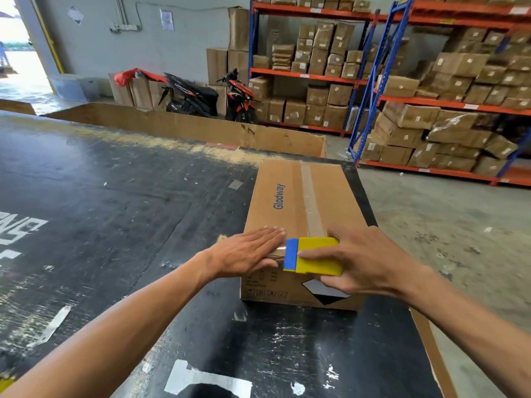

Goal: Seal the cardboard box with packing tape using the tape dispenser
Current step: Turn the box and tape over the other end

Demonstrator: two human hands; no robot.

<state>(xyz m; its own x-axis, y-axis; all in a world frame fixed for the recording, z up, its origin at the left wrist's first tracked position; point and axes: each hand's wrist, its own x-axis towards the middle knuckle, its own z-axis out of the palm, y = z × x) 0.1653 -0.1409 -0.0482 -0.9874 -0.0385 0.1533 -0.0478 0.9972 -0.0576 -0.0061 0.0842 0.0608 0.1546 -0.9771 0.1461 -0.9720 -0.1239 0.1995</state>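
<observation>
We have the cardboard box [304,225] lying on the black bench [115,196], its long axis running from 6 o'clock to 12 o'clock, with a strip of tape [311,196] already laid down the centre seam. Our right hand [367,259] is closed around the yellow and blue tape dispenser [314,255], thumb on top and fingers wrapped underneath, at the box's near edge. Our left hand [250,251] lies flat and open, holding nothing, palm pressing the top at the near edge, about 9 o'clock of the dispenser and just beside its blue end. A short stretch of clear tape seems to bridge between the two.

This looks like a pass across the near edge. To do it well, we judge we should keep the left palm pinning the free end firmly, keep the dispenser low against the cardboard so the tape stays taut and unwrinkled, then fold it over the corner before cutting.
</observation>
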